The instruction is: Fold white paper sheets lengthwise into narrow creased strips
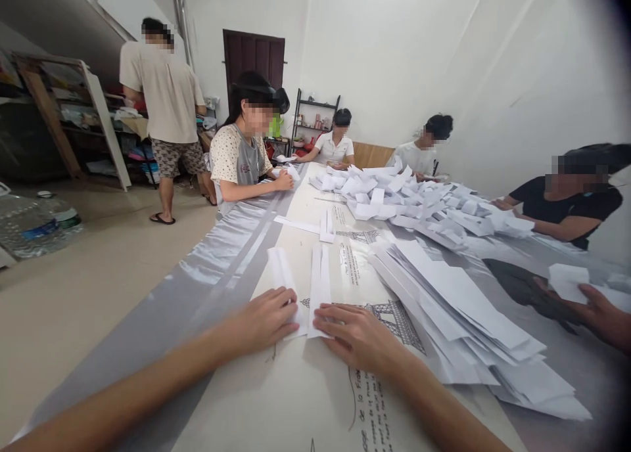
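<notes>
Two folded white paper strips lie side by side on the printed table cover. On the lower part of the left paper strip [280, 271] rests my left hand [270, 315], its fingers stretched over the paper and slightly bent. My right hand [355, 334] lies palm down with fingers spread, their tips touching the lower end of the right paper strip [321, 274]. Neither hand grips anything. Just beyond the strips are a small folded paper piece [326, 225] and a thin flat strip [296, 225].
A stack of long white paper sheets [458, 307] lies right of my right hand. Behind it spreads a large heap of folded papers [394, 196]. Several people sit around the table; a co-worker's hand [599, 307] holds paper at far right. One person [162, 90] stands at back left.
</notes>
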The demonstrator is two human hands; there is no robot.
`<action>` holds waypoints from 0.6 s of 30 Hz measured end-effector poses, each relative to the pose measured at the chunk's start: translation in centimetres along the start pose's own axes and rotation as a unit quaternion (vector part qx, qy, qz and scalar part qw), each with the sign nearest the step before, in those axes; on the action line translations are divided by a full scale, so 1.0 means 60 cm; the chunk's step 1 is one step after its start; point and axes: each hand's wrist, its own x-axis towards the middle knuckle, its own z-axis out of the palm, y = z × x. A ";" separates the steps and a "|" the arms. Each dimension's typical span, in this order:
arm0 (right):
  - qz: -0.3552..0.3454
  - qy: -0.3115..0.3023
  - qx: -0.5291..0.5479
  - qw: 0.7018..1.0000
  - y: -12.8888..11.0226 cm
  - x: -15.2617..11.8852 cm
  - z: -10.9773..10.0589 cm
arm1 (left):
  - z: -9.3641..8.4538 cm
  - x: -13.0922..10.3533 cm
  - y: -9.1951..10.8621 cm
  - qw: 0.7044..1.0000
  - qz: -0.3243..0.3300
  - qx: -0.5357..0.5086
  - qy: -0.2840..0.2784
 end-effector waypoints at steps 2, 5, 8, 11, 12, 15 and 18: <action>0.013 0.003 0.024 1.000 0.011 -0.008 -0.002 | 0.007 0.029 -0.003 1.000 0.016 -0.007 0.000; 0.025 -0.005 0.061 0.998 0.025 -0.015 -0.004 | 0.015 0.042 -0.019 0.999 0.005 -0.046 -0.003; 0.019 -0.014 0.101 0.995 0.030 -0.015 -0.006 | 0.023 0.036 -0.033 0.996 -0.020 -0.092 -0.011; 0.024 -0.011 0.124 0.992 0.028 -0.012 -0.005 | 0.029 0.032 -0.040 0.994 -0.018 -0.110 -0.019; 0.026 -0.010 0.126 0.992 0.027 -0.010 -0.005 | 0.031 0.032 -0.041 0.993 -0.010 -0.114 -0.020; 0.024 -0.005 0.125 0.992 0.025 -0.008 -0.001 | 0.036 0.035 -0.042 0.993 0.014 -0.119 -0.015; 0.022 0.011 0.121 0.992 0.022 -0.005 0.001 | 0.037 0.036 -0.040 0.994 0.024 -0.108 -0.005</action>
